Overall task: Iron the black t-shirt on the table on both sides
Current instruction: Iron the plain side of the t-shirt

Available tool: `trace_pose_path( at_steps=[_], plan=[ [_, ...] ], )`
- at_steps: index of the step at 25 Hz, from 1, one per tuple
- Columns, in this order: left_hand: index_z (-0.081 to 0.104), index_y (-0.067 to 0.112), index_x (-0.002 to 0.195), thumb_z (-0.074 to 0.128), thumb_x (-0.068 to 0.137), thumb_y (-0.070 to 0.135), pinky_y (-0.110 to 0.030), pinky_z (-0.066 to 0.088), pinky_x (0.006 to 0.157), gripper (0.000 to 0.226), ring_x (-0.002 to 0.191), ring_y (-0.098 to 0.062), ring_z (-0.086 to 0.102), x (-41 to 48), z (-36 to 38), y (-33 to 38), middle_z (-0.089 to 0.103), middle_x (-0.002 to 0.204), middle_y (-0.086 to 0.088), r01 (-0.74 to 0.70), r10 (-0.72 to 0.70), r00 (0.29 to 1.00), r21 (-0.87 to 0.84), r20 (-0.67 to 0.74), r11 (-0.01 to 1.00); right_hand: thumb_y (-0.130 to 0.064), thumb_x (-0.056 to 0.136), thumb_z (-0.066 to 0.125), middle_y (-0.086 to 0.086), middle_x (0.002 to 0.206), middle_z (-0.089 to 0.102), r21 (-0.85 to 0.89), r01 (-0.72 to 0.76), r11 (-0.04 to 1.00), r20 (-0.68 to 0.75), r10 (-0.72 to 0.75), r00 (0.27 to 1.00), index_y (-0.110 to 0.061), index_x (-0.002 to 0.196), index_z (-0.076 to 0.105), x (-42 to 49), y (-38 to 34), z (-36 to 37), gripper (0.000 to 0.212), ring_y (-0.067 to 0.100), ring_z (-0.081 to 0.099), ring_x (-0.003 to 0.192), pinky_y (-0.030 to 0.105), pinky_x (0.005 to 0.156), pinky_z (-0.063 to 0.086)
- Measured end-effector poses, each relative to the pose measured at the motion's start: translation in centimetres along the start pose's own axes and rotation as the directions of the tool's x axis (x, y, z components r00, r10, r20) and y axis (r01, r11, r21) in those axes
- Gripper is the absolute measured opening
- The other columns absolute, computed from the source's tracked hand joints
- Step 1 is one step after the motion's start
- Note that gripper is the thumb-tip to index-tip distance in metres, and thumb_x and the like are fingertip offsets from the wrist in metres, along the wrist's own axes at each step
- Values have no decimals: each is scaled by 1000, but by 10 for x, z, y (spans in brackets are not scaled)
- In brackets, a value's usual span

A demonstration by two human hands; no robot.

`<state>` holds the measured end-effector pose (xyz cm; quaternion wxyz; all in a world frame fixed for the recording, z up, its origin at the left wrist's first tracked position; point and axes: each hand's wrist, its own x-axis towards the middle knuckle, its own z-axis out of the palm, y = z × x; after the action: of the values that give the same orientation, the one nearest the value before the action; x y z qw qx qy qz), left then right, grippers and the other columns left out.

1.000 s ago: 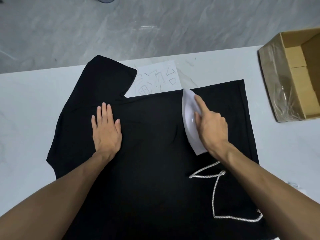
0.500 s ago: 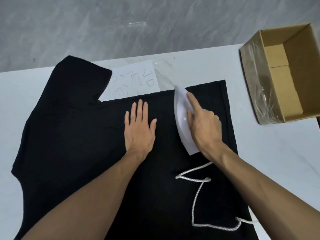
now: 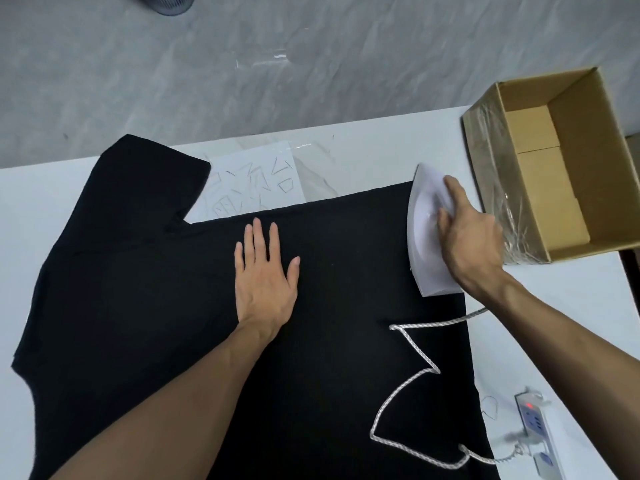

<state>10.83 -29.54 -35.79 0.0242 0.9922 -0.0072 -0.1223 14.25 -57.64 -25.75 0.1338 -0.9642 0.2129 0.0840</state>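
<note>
Black shirt [image 3: 173,306] lies flat on the white table [image 3: 381,150], hem right, sleeve far left. The right hand [image 3: 471,244] grips the iron [image 3: 424,237] at the shirt's far-right corner, nose pointing far; the left hand [image 3: 265,285] presses flat, fingers straight, mid-shirt. The remaining cloth spreads left and near of the iron, partly under the cord [image 3: 412,348].

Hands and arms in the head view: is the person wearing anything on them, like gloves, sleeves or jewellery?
Nothing shows. The left hand and right hand are bare: no gloves, rings or plasters. Neither wrist carries a watch or band. The left forearm and right forearm are uncovered as far as the frame's edge, so no sleeve is in view.
</note>
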Motion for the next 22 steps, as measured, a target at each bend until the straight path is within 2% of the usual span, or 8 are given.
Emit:
trace_pose_path(
  at_steps=[3, 6, 8, 12, 15, 17, 19, 22],
  plan=[
    [0, 10, 155, 13, 102, 51, -44, 7, 124, 68, 152, -29, -3, 0, 0, 1, -2, 163, -17, 9, -9, 1000, 6, -13, 1000, -27, 102, 38, 31, 91, 61, -9, -55, 998, 20, 55, 998, -29, 150, 27, 0, -1, -11, 49, 49, 57, 86, 47, 74, 45],
    [-1, 10, 155, 12, 103, 46, -43, 5, 124, 64, 152, -27, -3, -1, 1, 0, -2, 164, -15, -3, 3, 1000, -24, -12, 1000, -23, 101, 40, 25, 79, 55, 25, -71, 997, 3, 71, 997, -26, 150, 27, -9, -10, -24, 51, 48, 58, 83, 47, 76, 46],
    [1, 7, 155, 12, 104, 39, -42, 7, 124, 61, 152, -25, -1, -1, 2, -2, 0, 164, -14, 0, -1, 1000, -63, -20, 998, -20, 100, 42, 19, 73, 55, 66, 19, 998, 29, -21, 999, -30, 150, 27, -26, -29, -27, 54, 40, 57, 73, 43, 71, 44],
    [8, 3, 155, 23, 104, 26, -37, 9, 124, 58, 152, -19, 3, -2, 0, -2, 8, 164, -11, 16, -31, 998, -250, -56, 968, -21, 100, 39, 12, 81, 63, 44, 194, 980, 261, -199, 945, -46, 150, 11, -66, -88, 9, 61, 34, 60, 73, 37, 67, 41],
    [15, 5, 155, 30, 103, 13, -32, 8, 124, 55, 151, -12, 5, -2, 2, -3, 13, 164, -6, 36, -85, 992, -431, -93, 902, -25, 103, 37, 4, 72, 51, -48, 283, 958, 298, -256, 920, -39, 152, 3, -84, -113, 41, 61, 16, 43, 53, 32, 56, 35],
    [18, 5, 154, 31, 102, 8, -32, 9, 124, 54, 151, -11, 7, -1, 2, -3, 17, 163, -6, 48, -112, 988, -474, -109, 879, -23, 103, 36, 2, 71, 46, -96, 290, 952, 292, -251, 923, -37, 153, 2, -85, -113, 50, 62, 12, 30, 49, 30, 53, 29],
    [22, 5, 153, 33, 101, 5, -34, 12, 124, 53, 150, -11, 9, -2, 0, -2, 20, 162, -6, 37, -113, 986, -499, -123, 866, -25, 104, 35, 1, 69, 44, -103, 278, 955, 299, -236, 925, -37, 153, 0, -85, -112, 50, 61, 11, 29, 49, 30, 53, 29],
    [29, 14, 151, 36, 99, -4, -29, 19, 122, 56, 149, -5, 17, -8, -13, -17, 24, 161, 3, 5, -129, 985, -736, -112, 677, -30, 104, 33, 0, 63, 38, -63, 252, 966, 289, -224, 931, -38, 152, 0, -90, -119, 43, 59, 11, 31, 49, 31, 55, 32]
  ],
)
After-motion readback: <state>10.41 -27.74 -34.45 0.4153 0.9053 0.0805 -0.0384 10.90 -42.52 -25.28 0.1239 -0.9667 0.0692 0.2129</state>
